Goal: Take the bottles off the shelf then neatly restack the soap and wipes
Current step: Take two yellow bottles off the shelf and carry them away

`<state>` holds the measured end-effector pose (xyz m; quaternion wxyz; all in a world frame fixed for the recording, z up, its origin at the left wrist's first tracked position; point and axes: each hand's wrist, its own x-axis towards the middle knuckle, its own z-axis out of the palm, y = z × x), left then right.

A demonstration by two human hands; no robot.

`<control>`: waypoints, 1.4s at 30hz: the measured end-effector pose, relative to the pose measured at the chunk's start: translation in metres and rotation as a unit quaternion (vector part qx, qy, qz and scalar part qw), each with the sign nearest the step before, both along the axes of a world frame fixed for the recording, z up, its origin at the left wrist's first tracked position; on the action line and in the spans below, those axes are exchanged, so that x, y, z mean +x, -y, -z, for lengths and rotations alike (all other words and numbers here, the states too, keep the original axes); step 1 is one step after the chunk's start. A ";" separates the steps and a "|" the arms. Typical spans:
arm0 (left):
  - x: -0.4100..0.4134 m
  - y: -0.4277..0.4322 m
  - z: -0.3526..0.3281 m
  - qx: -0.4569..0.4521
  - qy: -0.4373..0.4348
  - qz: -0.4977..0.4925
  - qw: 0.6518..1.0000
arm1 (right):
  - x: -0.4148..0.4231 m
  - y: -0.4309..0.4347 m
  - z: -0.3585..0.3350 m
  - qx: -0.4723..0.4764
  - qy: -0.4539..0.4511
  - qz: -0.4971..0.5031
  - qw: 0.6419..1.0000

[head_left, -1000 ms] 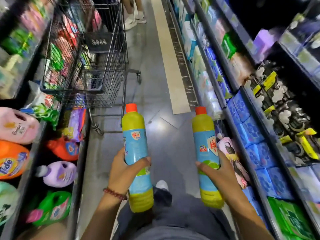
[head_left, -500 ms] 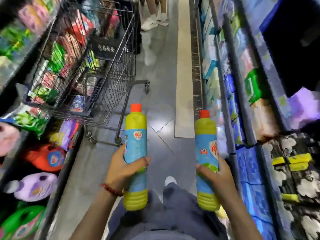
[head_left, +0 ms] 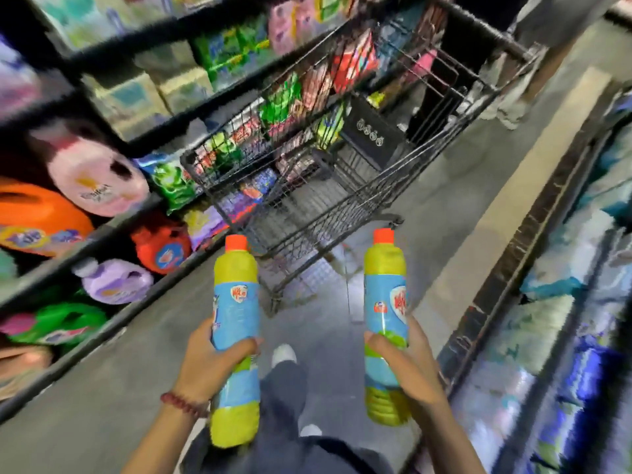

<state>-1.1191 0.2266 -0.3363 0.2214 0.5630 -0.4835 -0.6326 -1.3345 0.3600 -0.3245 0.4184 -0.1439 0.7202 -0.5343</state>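
Observation:
I hold two tall yellow-green bottles with blue labels and orange caps, both upright over the aisle floor. My left hand (head_left: 208, 362) grips the left bottle (head_left: 235, 302) around its middle. My right hand (head_left: 407, 362) grips the right bottle (head_left: 384, 295) in the same way. The shelf (head_left: 554, 336) on the right carries blurred blue and white packs; I cannot tell soap from wipes there.
A wire shopping cart (head_left: 342, 172) holding colourful packets stands in the aisle just ahead. The left shelves (head_left: 113, 323) hold large detergent jugs in pink, orange, purple and green. Another person's feet (head_left: 513, 111) show beyond the cart. Grey floor lies between the shelves.
My view has swung left, away from the right shelf and toward the cart and left shelves. Both hands keep the same hold on the bottles.

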 end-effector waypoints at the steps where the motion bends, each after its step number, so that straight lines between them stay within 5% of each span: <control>1: -0.006 0.014 0.001 -0.004 0.001 -0.012 1.000 | -0.006 0.018 -0.003 0.001 0.004 -0.018 1.000; 13: -0.110 0.201 0.029 0.014 -0.063 -0.137 0.989 | -0.099 0.274 0.010 -0.002 0.015 -0.183 0.983; 21: -0.179 0.286 0.124 0.087 -0.002 -0.219 0.972 | -0.146 0.417 0.110 0.095 0.022 -0.279 0.955; 37: -0.206 0.318 0.346 0.266 0.217 -0.232 0.910 | -0.117 0.468 0.361 0.223 -0.170 -0.386 0.879; 42: -0.212 0.318 0.355 0.186 0.259 -0.244 0.916 | -0.110 0.460 0.377 0.213 -0.244 -0.425 0.845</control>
